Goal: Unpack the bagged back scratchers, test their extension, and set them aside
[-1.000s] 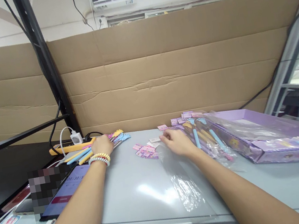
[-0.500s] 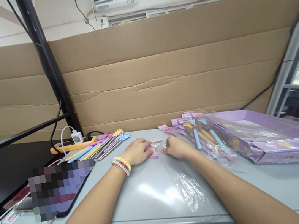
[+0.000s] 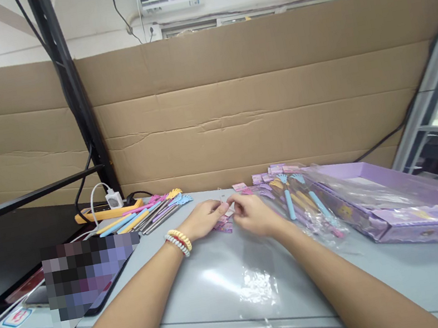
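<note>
Step in hand: picking at the small pink and white paper cards (image 3: 223, 223). Both hands meet just above this loose heap, so I judge one card is being taken up or separated.
Left hand (image 3: 205, 218): curled, palm down, thumb and forefinger closed to a pinch that touches the other hand's fingertips. Whether a card sits in the pinch is too small to tell. Beaded bracelets (image 3: 178, 241) ring the wrist.
Right hand (image 3: 253, 213): also curled, its fingertips (image 3: 233, 203) drawn together against the left hand's. I cannot tell what, if anything, they grip.
Where the cards lie: on the grey table top (image 3: 392, 280), mid-table and partly hidden under the hands. More of them (image 3: 240, 186) lie nearer the brown cardboard wall (image 3: 256, 112).
Left of the hands: a fan of pastel sticks with hand-shaped ends (image 3: 154, 209), and a yellow power strip (image 3: 104, 212) behind them.
Right of the hands: a clear bag of the same sticks (image 3: 302, 200), lying against a flat lilac box (image 3: 398, 194).
Nearer the person: a clear plastic sleeve (image 3: 251, 277), flat on the table between the forearms.
What the next move calls for: a fine fingertip pinch, since the cards look thin and lie flat and overlapped, and care that one lifts without dragging its neighbours.
</note>
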{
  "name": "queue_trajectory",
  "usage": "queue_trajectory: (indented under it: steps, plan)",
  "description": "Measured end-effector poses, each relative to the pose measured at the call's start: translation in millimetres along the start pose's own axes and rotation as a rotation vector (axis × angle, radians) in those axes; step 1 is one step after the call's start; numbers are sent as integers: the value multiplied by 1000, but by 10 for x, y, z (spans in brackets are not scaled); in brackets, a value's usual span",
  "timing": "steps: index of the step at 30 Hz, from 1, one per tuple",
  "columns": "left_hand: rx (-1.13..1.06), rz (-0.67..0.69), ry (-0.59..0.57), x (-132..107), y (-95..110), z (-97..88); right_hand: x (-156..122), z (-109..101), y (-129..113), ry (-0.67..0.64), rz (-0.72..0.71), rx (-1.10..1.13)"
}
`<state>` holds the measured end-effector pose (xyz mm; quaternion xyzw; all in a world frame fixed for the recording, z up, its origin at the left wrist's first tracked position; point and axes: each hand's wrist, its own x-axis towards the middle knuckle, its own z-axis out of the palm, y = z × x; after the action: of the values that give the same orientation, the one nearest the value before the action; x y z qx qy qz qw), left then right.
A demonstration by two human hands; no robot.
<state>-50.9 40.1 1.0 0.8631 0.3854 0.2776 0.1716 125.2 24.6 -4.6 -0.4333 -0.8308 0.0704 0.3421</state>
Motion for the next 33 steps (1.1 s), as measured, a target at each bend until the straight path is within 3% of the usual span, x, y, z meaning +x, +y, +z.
queue_trajectory:
  steps: [3, 7, 13, 17, 24, 33]
  plan:
    - [-135, -31, -41, 7, -28, 30, -32, -5, -66, -67, -102, 32]
    - [-267, -79, -47, 24, -75, 47, -43, -21, -100, -91, -73, 66]
    - [-402, -52, -57, 11, -33, 29, 6, -30, -18, 191, -58, -32]
    - [-456, -76, -139, -16, 22, 34, 11, -38, 18, 270, -103, -50]
    - [-383, -51, -192, -24, 17, 54, 1, 3, 42, 108, -100, -18]
    - [-196, -48, -200, -29, 27, 37, -1, -10, 48, 87, -86, -31]
